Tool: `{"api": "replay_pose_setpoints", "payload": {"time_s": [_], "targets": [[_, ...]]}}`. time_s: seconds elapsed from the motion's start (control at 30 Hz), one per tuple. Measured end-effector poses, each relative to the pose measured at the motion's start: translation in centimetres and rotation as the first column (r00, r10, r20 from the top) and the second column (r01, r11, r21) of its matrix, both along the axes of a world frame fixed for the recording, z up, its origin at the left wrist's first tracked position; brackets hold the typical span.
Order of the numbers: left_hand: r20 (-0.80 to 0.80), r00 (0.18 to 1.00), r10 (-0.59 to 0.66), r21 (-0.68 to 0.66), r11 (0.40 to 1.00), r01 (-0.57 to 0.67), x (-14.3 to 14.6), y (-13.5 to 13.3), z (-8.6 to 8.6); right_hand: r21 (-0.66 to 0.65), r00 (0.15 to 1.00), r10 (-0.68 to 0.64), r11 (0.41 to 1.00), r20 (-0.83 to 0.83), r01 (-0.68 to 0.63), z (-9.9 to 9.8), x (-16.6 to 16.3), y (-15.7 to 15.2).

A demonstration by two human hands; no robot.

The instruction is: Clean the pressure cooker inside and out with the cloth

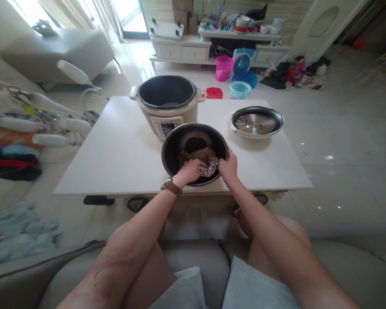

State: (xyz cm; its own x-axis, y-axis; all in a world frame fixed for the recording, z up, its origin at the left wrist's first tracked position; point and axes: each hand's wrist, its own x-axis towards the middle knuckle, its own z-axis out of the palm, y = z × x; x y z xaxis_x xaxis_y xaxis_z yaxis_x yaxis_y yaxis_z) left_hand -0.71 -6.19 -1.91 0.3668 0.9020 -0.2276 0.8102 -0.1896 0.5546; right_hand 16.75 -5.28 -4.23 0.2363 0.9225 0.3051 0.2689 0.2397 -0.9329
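Left hand (190, 170), with a brown-strapped watch (171, 187) on its wrist, is curled shut around a bunched cloth (209, 166) that lies against the near inner wall of the inner pot (170, 148). Our right hand (229, 166) clamps that pot's near right rim, thumb outside and fingers hooked over the edge, just beside the cloth.

From the head view we judge the wiping to be under way. The pot stands out of the cooker (167, 112) on the white table (122, 150), touching or just in front of the cooker's control panel. The lid (256, 122) lies apart on the right, underside up. We cannot tell how much of the pot's inside has been gone over.

The pot is round and deep with a dark matt lining and a thin bright rim. The cloth is soft and crumpled, partly tan-brown, partly a grey-and-white pattern. The cooker has a cream, smooth shell and a dark hollow well. The lid shows brushed metal inside a pale plastic ring. The table top is flat and plain.
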Motion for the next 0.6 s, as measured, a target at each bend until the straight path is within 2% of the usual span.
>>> {"api": "replay_pose_setpoints", "payload": {"time_s": [0.1,0.2,0.3,0.43,0.5,0.6], "targets": [[0.199,0.977,0.08,-0.033,0.997,-0.075,1.2,0.0,-0.6,-0.006,0.999,-0.022,1.0,-0.025,0.022,0.0,-0.1,0.1],[0.255,0.965,0.059,-0.047,0.998,-0.049,1.5,0.2,-0.6,-0.019,0.998,-0.052,0.999,-0.044,0.051,-0.2,0.0,0.2],[0.128,0.991,-0.033,-0.06,0.997,0.041,0.6,0.5,0.0,-0.047,0.994,-0.091,0.995,-0.059,0.088,-0.4,0.3,0.4],[-0.169,0.985,-0.042,-0.081,0.996,0.029,-0.8,0.5,0.9,-0.043,0.993,-0.107,0.994,-0.041,0.105,0.2,1.1,0.8],[-0.219,0.975,-0.033,-0.051,0.998,0.023,-1.0,0.2,0.9,-0.009,0.997,-0.071,0.997,-0.007,0.071,0.9,1.6,1.1],[-0.191,0.981,-0.041,-0.024,0.999,0.037,-0.6,-0.2,0.7,0.055,0.998,0.006,0.998,0.065,-0.009,2.1,1.9,1.1]]}}
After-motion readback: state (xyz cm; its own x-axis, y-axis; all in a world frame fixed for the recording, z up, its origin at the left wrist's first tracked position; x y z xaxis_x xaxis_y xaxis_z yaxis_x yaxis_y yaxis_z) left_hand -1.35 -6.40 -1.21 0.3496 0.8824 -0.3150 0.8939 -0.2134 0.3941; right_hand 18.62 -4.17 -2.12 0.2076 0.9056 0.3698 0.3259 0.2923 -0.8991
